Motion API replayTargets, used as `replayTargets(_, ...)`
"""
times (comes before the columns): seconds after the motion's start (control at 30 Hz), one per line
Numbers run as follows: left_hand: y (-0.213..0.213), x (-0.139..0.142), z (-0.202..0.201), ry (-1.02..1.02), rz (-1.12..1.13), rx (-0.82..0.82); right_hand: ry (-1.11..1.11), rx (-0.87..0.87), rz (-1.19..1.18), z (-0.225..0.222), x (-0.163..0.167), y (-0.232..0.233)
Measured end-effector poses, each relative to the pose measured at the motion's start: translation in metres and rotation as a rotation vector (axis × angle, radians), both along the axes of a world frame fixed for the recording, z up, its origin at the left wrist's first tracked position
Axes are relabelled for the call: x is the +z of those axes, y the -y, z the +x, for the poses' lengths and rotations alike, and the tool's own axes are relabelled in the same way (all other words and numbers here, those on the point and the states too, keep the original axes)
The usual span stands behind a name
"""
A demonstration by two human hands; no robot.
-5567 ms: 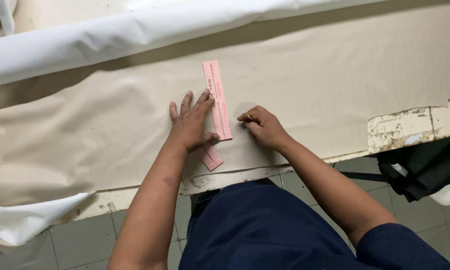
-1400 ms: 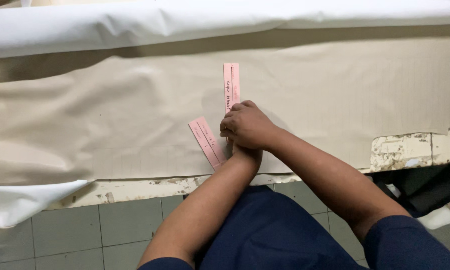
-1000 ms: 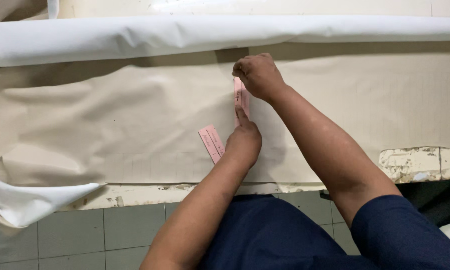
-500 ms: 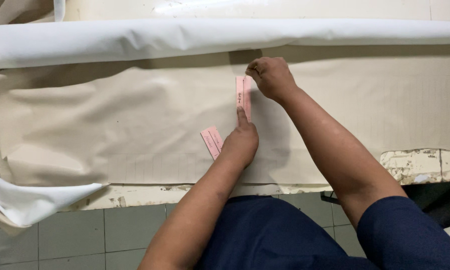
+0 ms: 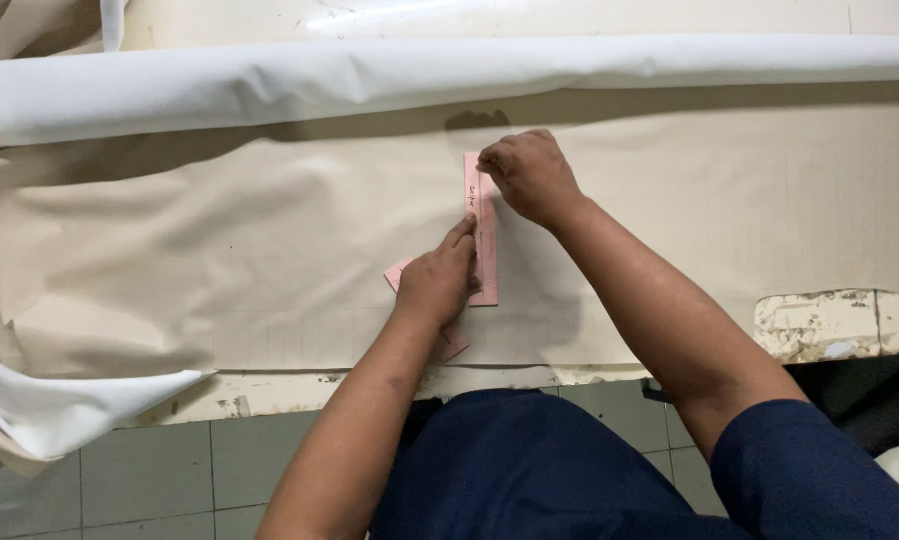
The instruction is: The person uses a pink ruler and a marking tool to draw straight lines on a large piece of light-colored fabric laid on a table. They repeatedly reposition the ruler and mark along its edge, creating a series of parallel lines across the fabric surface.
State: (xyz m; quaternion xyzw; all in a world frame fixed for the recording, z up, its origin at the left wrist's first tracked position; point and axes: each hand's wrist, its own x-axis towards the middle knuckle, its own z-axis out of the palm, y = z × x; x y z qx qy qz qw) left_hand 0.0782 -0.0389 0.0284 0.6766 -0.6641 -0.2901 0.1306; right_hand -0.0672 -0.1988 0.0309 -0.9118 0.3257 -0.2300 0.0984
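Right hand slid nearer, fingers pinching the pink strip; left hand presses it flat.

labels: none | packages: none | signs: none | screens: none | only unlabelled cloth and pink strips were visible

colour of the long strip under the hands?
Pale pink, seen in the head view: the long strip lies on beige cloth.

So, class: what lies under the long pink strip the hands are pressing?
Beige cloth lies flat under the pink strip. The left hand covers its lower part; the right hand covers its top. The table beneath is hidden there.
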Motion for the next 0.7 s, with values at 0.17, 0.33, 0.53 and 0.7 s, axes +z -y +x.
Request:
replayTargets(0.17,0.000,0.003,0.001,0.006,0.038,0.007,0.028,-0.013,0.080,-0.001,0.001,0.002)
replayTargets(0.33,0.000,0.001,0.002,-0.019,0.055,0.029,-0.105,0.042,0.085,0.000,0.011,-0.019)
replayTargets(0.53,-0.002,-0.005,0.005,-0.037,-0.036,0.033,-0.102,-0.077,0.320,-0.013,0.019,-0.063)
replayTargets(0.7,0.002,-0.005,0.005,-0.022,0.000,0.022,-0.014,-0.136,0.343,-0.017,0.018,-0.069)
